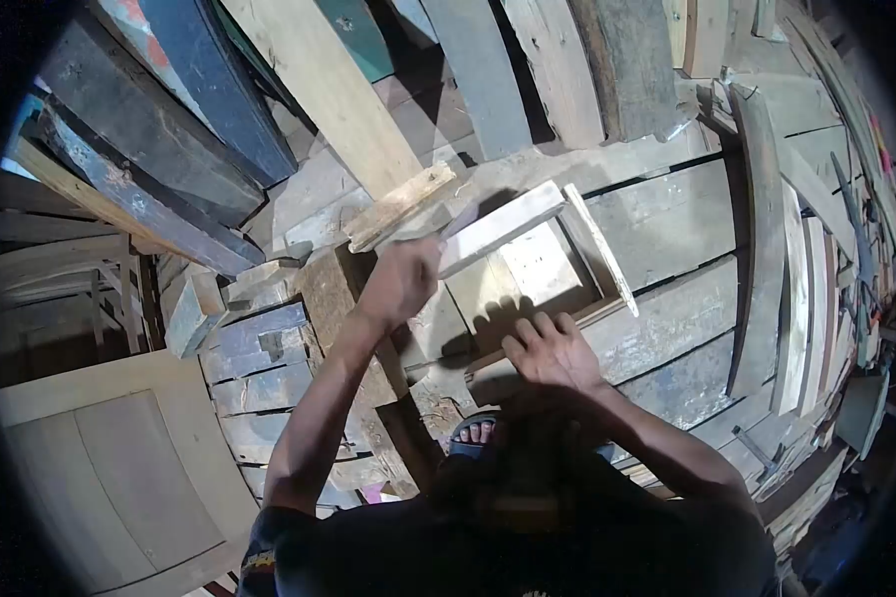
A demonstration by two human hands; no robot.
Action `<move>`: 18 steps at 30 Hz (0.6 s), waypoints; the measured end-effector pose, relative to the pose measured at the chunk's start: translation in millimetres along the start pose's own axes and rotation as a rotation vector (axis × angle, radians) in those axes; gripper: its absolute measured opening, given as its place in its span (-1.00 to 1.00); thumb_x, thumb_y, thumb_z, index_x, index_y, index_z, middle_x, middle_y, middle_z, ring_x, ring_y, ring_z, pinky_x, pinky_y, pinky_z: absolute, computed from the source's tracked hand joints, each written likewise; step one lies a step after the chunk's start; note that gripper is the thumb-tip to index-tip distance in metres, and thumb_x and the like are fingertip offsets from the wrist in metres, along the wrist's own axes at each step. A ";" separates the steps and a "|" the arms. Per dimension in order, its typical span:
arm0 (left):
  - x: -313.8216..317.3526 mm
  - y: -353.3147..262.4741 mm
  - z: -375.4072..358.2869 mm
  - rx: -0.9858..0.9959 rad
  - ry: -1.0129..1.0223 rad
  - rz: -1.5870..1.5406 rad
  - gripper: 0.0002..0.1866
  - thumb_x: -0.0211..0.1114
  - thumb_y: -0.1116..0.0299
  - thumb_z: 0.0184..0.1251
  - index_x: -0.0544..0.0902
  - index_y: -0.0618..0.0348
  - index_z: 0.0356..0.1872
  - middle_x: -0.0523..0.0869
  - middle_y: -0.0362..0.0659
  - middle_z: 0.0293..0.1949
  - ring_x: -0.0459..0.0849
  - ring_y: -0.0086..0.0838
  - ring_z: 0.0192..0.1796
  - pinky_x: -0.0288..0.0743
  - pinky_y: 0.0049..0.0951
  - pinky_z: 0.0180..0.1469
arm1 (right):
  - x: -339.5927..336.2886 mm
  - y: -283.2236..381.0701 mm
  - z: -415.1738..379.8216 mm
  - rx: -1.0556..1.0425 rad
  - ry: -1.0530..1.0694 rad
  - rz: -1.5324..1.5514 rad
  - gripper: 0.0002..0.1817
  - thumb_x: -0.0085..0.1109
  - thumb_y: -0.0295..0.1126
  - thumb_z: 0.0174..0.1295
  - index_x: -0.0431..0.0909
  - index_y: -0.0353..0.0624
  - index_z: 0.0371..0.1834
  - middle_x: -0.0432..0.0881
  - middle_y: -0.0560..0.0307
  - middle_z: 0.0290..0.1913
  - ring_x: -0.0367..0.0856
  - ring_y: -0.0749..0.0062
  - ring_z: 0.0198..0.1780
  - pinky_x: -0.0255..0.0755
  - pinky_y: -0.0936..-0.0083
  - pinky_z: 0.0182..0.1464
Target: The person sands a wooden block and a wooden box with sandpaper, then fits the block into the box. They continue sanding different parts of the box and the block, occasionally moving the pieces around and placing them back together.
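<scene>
A small rectangular wooden frame (503,231) lies in front of me on the boards, with a pale far side and a thin upright strip (601,249) along its right end. My left hand (404,283) is closed in a fist at the left end of the pale far side; its fingertips are hidden from me. Over the near side board (498,356) my right hand (558,353) curls its fingers, gripping that edge. Brightly lit pale wood (546,264) shows inside the frame.
Several long planks (338,99) lean at the back. A rough block (400,207) sits just beyond my left hand. Worn floorboards (667,224) run to the right, crossed by a long beam (757,239). A panelled door (119,468) lies at lower left. My sandalled foot (473,433) is below.
</scene>
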State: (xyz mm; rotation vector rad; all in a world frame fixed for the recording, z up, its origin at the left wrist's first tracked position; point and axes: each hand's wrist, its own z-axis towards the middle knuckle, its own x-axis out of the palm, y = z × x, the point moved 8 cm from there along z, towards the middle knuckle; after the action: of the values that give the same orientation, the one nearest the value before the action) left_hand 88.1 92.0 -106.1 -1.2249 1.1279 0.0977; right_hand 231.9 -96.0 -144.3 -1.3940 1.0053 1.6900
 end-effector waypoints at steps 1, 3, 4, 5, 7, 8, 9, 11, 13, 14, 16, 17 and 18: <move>-4.1 -14.1 -0.4 0.022 -0.023 0.008 -0.71 0.19 0.40 0.77 0.60 0.40 -0.24 0.49 0.27 -0.40 0.38 -0.14 -0.38 0.47 -0.09 -0.19 | 0.5 -3.2 -0.5 0.001 -0.023 -0.003 -0.84 0.24 -0.18 0.35 0.67 0.10 -0.10 0.62 0.21 -0.08 0.63 0.27 0.03 0.43 0.20 0.00; -1.8 -20.0 -3.2 0.077 -0.027 -0.038 -0.73 0.15 0.38 0.73 0.57 0.34 -0.25 0.49 0.34 -0.45 0.48 0.30 -0.39 0.47 0.05 -0.27 | 1.0 -5.2 -4.1 0.021 -0.026 0.051 -0.86 0.24 -0.18 0.35 0.67 0.11 -0.13 0.60 0.22 -0.11 0.63 0.26 0.00 0.43 0.19 -0.03; 2.7 -12.8 -1.9 0.082 -0.004 0.000 -0.73 0.14 0.38 0.74 0.58 0.34 -0.25 0.50 0.34 -0.45 0.50 0.31 -0.39 0.48 0.06 -0.25 | 0.7 -2.8 -4.3 0.016 -0.027 0.038 -0.86 0.24 -0.18 0.35 0.67 0.11 -0.14 0.60 0.22 -0.12 0.63 0.27 -0.02 0.43 0.20 -0.04; 5.0 -5.0 4.3 0.093 0.015 0.044 -0.73 0.13 0.37 0.74 0.58 0.34 -0.24 0.52 0.34 -0.44 0.52 0.31 -0.38 0.49 0.07 -0.24 | 0.8 -0.9 -0.7 0.010 -0.036 0.022 -0.87 0.24 -0.18 0.36 0.67 0.12 -0.14 0.60 0.22 -0.13 0.62 0.27 -0.03 0.43 0.21 -0.04; -0.4 -16.4 4.0 0.069 -0.019 0.047 -0.72 0.13 0.36 0.74 0.60 0.35 -0.23 0.58 0.37 -0.41 0.65 0.31 -0.34 0.56 0.08 -0.20 | -2.7 0.2 0.8 -0.002 -0.060 0.000 -0.88 0.24 -0.17 0.37 0.66 0.13 -0.16 0.62 0.23 -0.13 0.62 0.28 -0.06 0.43 0.21 -0.05; -3.4 -22.3 1.4 0.061 -0.026 0.038 -0.72 0.13 0.37 0.75 0.59 0.36 -0.24 0.55 0.33 -0.42 0.59 0.24 -0.37 0.53 0.04 -0.22 | -0.8 -1.9 0.4 0.007 -0.063 0.009 -0.88 0.23 -0.17 0.37 0.66 0.13 -0.16 0.62 0.23 -0.11 0.62 0.29 -0.05 0.43 0.20 -0.05; -4.6 -29.5 -2.0 0.049 -0.030 0.024 -0.72 0.12 0.38 0.76 0.57 0.36 -0.24 0.52 0.29 -0.44 0.53 0.17 -0.41 0.51 -0.01 -0.25 | 1.1 -3.1 -1.8 0.015 -0.058 0.020 -0.88 0.23 -0.17 0.37 0.66 0.13 -0.15 0.63 0.23 -0.09 0.62 0.29 -0.05 0.43 0.20 -0.05; -0.8 -26.6 -1.8 0.073 -0.099 0.060 -0.71 0.15 0.38 0.77 0.55 0.38 -0.23 0.49 0.26 -0.46 0.53 0.13 -0.47 0.51 -0.02 -0.27 | 2.0 -4.5 -3.8 0.024 -0.047 0.027 -0.87 0.20 -0.18 0.41 0.67 0.13 -0.12 0.64 0.21 -0.03 0.63 0.29 -0.04 0.42 0.17 -0.04; 7.5 -9.8 4.3 0.142 -0.068 0.168 -0.75 0.19 0.40 0.75 0.59 0.39 -0.19 0.51 0.26 -0.46 0.60 0.15 -0.45 0.53 0.01 -0.26 | -0.4 0.2 2.0 0.019 -0.020 0.036 -0.85 0.19 -0.17 0.41 0.67 0.14 -0.08 0.63 0.21 -0.04 0.63 0.29 -0.03 0.41 0.17 -0.04; 11.2 -0.8 7.0 0.175 -0.051 0.224 -0.77 0.21 0.41 0.75 0.60 0.39 -0.17 0.53 0.26 -0.46 0.63 0.16 -0.44 0.54 0.02 -0.25 | -0.3 2.8 4.3 0.016 -0.008 0.044 -0.84 0.19 -0.17 0.41 0.67 0.15 -0.06 0.63 0.21 -0.04 0.63 0.29 -0.03 0.41 0.17 -0.04; 13.2 -7.7 11.8 0.295 -0.125 0.308 -0.75 0.22 0.34 0.74 0.68 0.37 -0.10 0.58 0.26 -0.47 0.73 0.22 -0.36 0.54 0.10 -0.23 | 3.8 0.8 4.3 0.017 -0.018 0.107 -0.80 0.15 -0.19 0.42 0.65 0.16 0.03 0.63 0.20 -0.01 0.63 0.27 0.00 0.40 0.19 -0.02; 13.3 -14.5 10.9 0.372 -0.214 0.304 -0.74 0.22 0.33 0.74 0.69 0.37 -0.10 0.60 0.28 -0.46 0.74 0.24 -0.34 0.54 0.11 -0.22 | 4.6 -1.0 3.2 0.011 -0.026 0.126 -0.79 0.14 -0.19 0.42 0.65 0.16 0.04 0.64 0.20 0.00 0.63 0.27 0.01 0.40 0.19 -0.01; 10.2 -27.1 10.8 0.449 -0.304 0.298 -0.73 0.21 0.32 0.74 0.70 0.37 -0.10 0.63 0.29 -0.45 0.74 0.26 -0.33 0.54 0.13 -0.21 | 3.5 -3.8 1.5 0.005 -0.033 0.142 -0.78 0.13 -0.20 0.43 0.64 0.15 0.05 0.64 0.20 0.01 0.63 0.27 0.01 0.40 0.19 -0.01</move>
State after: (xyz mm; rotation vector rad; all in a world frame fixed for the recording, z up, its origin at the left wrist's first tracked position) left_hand 116.3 84.4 -95.8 -0.6152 0.9887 0.2346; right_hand 234.1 -92.8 -148.1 -1.3135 1.1118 1.8059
